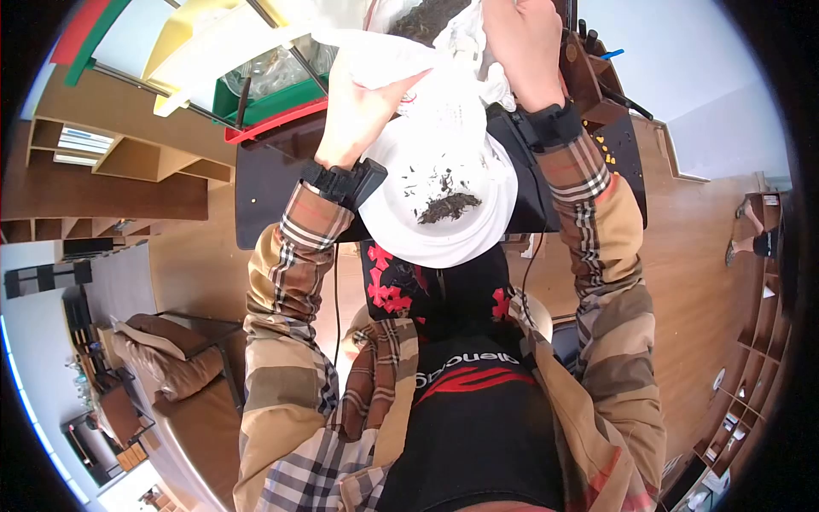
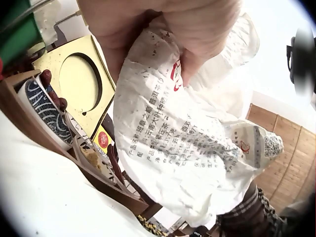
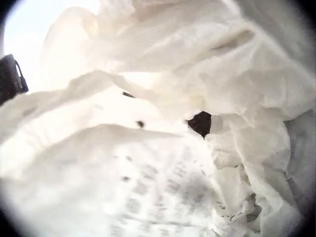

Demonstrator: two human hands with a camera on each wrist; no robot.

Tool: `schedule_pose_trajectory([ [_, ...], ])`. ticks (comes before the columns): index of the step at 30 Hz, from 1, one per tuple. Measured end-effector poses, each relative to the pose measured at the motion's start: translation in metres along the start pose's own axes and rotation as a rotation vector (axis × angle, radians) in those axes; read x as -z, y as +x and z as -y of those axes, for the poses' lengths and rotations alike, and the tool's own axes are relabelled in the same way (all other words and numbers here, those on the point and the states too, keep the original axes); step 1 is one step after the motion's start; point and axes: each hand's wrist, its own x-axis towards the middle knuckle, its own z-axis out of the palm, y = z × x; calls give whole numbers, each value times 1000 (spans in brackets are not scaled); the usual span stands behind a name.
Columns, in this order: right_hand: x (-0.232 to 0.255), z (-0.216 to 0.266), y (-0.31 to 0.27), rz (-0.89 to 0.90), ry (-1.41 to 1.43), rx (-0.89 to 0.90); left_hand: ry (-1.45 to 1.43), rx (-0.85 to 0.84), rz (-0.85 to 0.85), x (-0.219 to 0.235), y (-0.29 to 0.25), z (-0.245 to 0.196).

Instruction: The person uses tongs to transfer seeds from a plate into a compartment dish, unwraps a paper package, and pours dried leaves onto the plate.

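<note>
A white paper wrapper [image 2: 163, 123] with printed Chinese text is crumpled and partly unfolded. My left hand [image 1: 363, 111] grips one side of it, thumb and fingers on the paper in the left wrist view. On the wrapper's other side, my right hand [image 1: 526, 55] holds the crumpled edge with curled fingers, their tips cut off by the frame top. A dark mass of pressed tea [image 1: 426, 21] shows within the paper at the top. Below the wrapper, a white plate [image 1: 435, 249] carries loose dark tea leaves [image 1: 448, 207]. The right wrist view is filled by wrapper folds [image 3: 256, 148].
A dark table [image 1: 277, 188] lies under the plate. Green and red trays [image 1: 273, 124] stand at left, and a wooden box [image 1: 589, 85] at right near scattered yellow bits [image 1: 607, 149]. A patterned bowl [image 2: 47, 113] sits beside a yellow panel with a round hole [image 2: 44, 64].
</note>
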Motion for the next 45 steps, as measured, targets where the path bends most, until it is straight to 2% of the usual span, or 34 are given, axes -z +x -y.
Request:
schedule_pose_trajectory([
  [2,6,19,1,-16,91,-26,81,-50,-26,-1,3,-2],
  [4,13,22,2,117,19,-177,88,-71,-34,-1,5,1],
  [5,15,24,2,116,19,-174,98,-89,-42,-1,6,2],
  [6,17,25,1,165,135,-157,98,-91,-43,-1,7,2],
  [7,18,25,2,214,251,-139,40,-63,-71,-1,8,0],
  [8,19,22,3,213,251,-137,-19,-34,-98,-2,10,-2],
  [10,19,15,3,334,410,-142,-50,-43,-105,-3,12,-2],
  [14,27,9,5,439,472,-135,-55,-68,-98,1,16,0],
  [16,28,-6,4,581,688,-338,-76,-65,-118,2,14,0],
  [17,32,-9,4,581,687,-338,-99,-63,-137,2,14,0],
  [18,35,-11,4,624,846,-351,-100,-62,-136,3,12,-1],
  [19,38,-11,3,665,1006,-364,-94,11,-136,5,10,-2],
  [20,40,-11,2,664,1006,-365,-87,83,-135,8,9,-2],
  [22,42,-9,-3,731,1039,-420,-134,88,-129,11,9,4],
  [26,38,-1,-20,608,987,-327,-190,119,-105,15,10,9],
  [28,38,-1,-25,538,727,-163,-196,133,-94,15,12,12],
  [29,39,-17,-22,521,188,136,-201,145,-82,15,12,12],
  [30,36,-24,-26,519,190,135,-199,146,-80,14,11,11],
  [32,30,-16,-29,506,445,-81,-198,197,-56,12,10,9],
  [35,19,-30,-27,489,597,-36,-242,130,-79,6,9,11],
  [39,16,-32,-30,458,455,-15,-234,139,-21,5,11,11],
  [41,14,-30,-30,445,542,-95,-41,-197,-38,4,17,20],
  [45,9,-43,-33,456,604,-142,-16,-141,19,12,15,27],
])
